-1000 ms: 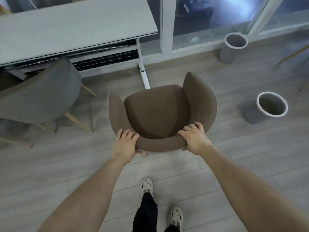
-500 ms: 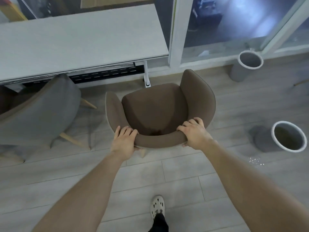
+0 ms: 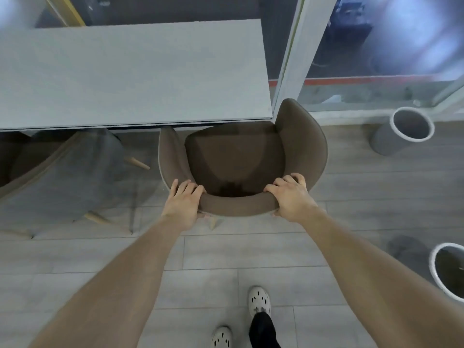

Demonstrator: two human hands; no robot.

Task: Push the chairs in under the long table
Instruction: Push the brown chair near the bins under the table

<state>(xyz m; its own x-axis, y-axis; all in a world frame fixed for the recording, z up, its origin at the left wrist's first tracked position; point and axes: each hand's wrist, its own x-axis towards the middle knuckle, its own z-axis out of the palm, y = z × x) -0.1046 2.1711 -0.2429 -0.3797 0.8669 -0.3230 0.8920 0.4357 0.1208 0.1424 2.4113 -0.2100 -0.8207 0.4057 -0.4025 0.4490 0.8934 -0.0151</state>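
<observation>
A brown upholstered chair (image 3: 236, 156) stands at the right end of the long grey table (image 3: 130, 76). Its seat front meets the table's near edge, and its right armrest rises just past the table's right corner. My left hand (image 3: 183, 202) grips the left of the chair's curved backrest. On the right of the backrest my right hand (image 3: 291, 197) holds the top edge. A grey chair (image 3: 65, 177) with wooden legs sits to the left, its front tucked under the table.
Two grey round bins stand on the wood floor to the right, one by the window (image 3: 404, 131) and one nearer me (image 3: 449, 270). A white window post (image 3: 291, 59) rises just behind the table's right end. My feet in white shoes (image 3: 258, 301) are below.
The brown chair has slid forward with both hands on its backrest, from well clear of the table to the table's edge. I have stepped forward after it.
</observation>
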